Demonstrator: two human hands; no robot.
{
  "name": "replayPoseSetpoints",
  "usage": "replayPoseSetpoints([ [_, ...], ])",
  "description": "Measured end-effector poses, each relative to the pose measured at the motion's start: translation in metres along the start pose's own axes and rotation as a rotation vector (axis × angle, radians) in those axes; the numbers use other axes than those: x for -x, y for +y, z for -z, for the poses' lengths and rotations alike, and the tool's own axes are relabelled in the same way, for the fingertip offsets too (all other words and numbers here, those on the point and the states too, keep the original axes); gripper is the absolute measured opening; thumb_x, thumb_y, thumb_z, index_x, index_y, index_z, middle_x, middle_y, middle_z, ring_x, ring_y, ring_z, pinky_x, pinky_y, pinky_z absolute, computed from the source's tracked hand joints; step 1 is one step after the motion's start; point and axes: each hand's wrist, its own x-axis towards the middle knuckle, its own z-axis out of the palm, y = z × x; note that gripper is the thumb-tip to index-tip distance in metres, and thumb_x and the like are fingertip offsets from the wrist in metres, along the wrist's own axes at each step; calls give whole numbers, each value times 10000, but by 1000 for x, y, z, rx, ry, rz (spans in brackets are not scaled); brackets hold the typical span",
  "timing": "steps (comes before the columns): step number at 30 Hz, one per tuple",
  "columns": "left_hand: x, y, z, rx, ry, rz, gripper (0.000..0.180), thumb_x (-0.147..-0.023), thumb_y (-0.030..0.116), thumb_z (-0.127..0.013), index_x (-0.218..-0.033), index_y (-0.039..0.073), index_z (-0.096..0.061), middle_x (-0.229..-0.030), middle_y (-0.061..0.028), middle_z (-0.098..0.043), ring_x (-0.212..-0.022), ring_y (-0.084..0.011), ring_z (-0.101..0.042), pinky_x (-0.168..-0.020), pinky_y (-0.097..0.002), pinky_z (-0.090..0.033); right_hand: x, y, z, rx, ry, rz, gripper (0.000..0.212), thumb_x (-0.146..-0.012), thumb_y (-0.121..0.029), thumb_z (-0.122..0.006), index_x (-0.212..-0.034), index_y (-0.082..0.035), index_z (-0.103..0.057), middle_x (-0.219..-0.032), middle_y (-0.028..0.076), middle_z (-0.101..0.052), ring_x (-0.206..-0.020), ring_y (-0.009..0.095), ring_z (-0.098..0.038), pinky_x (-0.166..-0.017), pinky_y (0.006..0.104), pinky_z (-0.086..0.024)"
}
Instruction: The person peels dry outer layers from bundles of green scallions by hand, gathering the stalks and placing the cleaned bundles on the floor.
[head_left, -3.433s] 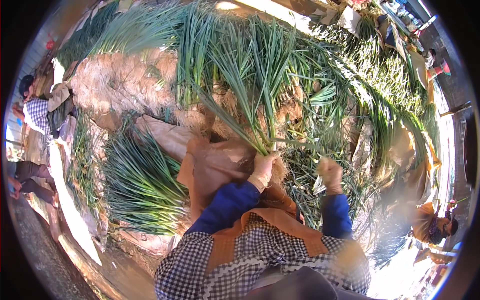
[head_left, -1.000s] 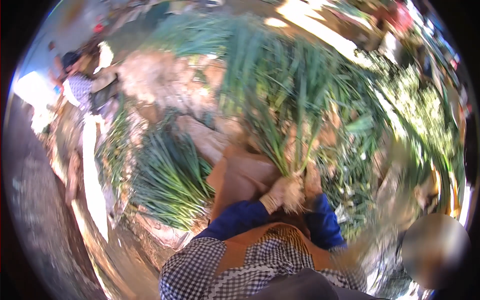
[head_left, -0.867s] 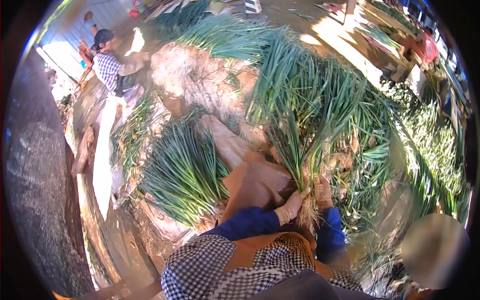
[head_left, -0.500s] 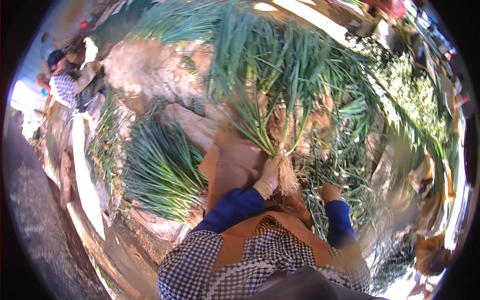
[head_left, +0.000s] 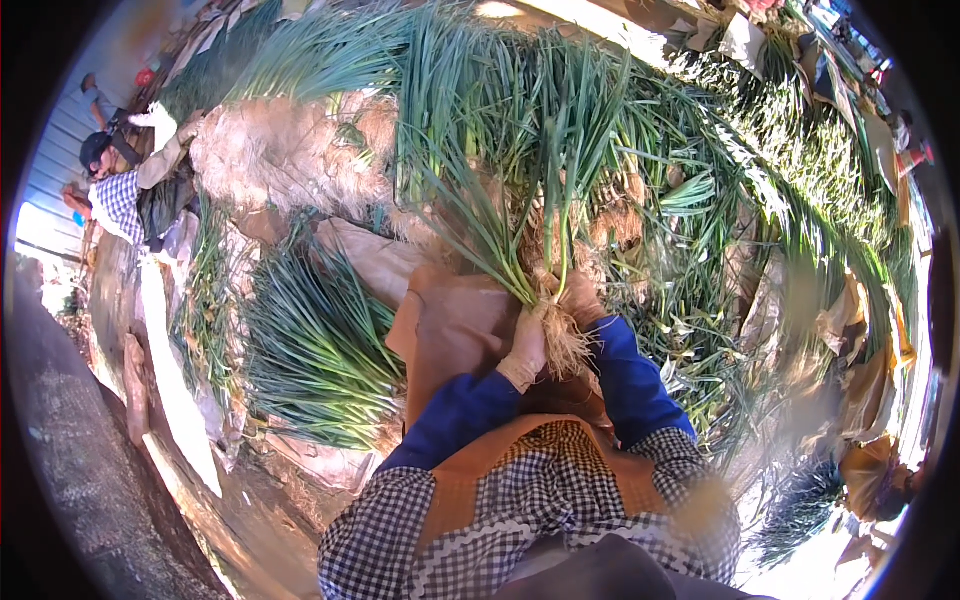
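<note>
A few green onions [head_left: 521, 284] with long green leaves and pale, stringy roots [head_left: 565, 345] are held over my lap. My left hand [head_left: 528, 348] is closed round their lower ends, the roots hanging out beside it. On the other side, my right hand [head_left: 582, 298] has its fingers closed at the stem bases, partly hidden by the roots. Just beyond both hands lies a large heap of green onions [head_left: 500, 110], leaves pointing away from me. To my left a neat pile of green onions [head_left: 320, 340] rests with its root ends toward my lap.
A brown apron [head_left: 465, 320] covers my lap. Loose leaf scraps [head_left: 680, 290] litter the ground at right. Another person [head_left: 125, 190] sits at far left by a root-covered heap [head_left: 290, 155]. More green plants [head_left: 800, 150] spread at far right. A wooden log [head_left: 136, 385] lies at left.
My right hand has come up and left from the scraps at right to the held green onions, closing on their stem bases. My left hand keeps its hold.
</note>
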Motion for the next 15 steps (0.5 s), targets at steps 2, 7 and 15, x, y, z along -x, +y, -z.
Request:
replayPoseSetpoints([
  [2,-3,0,11,21,-16,-22,181,-912,163,-457,-1048,63,-520,-752,-33,-532,-616,-167,-530,-533,-292,-465,11,-13,-4,181,132,-52,420,-855,-472,-488,-927,-85,-636,-695,171,-604,-637,290,-598,-561,396,-450],
  [7,-11,8,17,445,-156,205,214,-924,246,-442,-949,62,-549,-690,-35,-539,-556,-167,-520,-507,-295,-451,56,29,17,-429,406,-220,229,-853,-270,-555,-861,-59,-645,-688,129,-600,-572,170,-541,-510,301,-458],
  [15,-3,16,-11,337,-197,346,197,-895,267,-506,-881,78,-561,-675,-24,-519,-589,-156,-518,-550,-326,-471,72,37,52,-543,-45,-132,386,-919,-277,-468,-1194,-7,-494,-1154,155,-545,-1040,250,-537,-885,321,-409],
])
